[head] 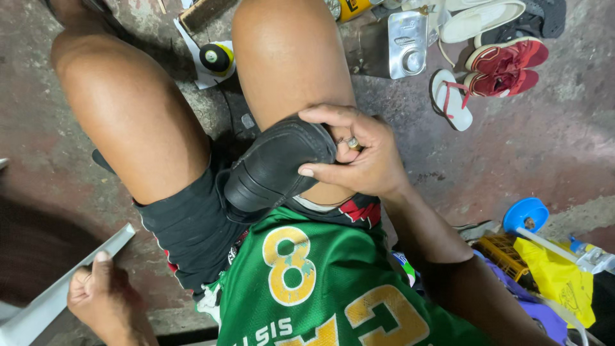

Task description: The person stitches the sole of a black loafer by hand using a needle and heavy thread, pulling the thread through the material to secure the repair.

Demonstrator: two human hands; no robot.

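Head view: left hand (102,295) curled around a pale flat strip (57,288) at the floor's lower-left edge. Black shoe (275,168) rests on the lap, right hand (359,154) pinching its rim, fingers closed. Repair looks unfinished; no glue or stitching visible.

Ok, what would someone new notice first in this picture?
Probably the black shoe lying on the person's lap at centre, gripped by the right hand. The left hand holds a pale flat strip at lower left, and red and white sandals lie on the floor at upper right.
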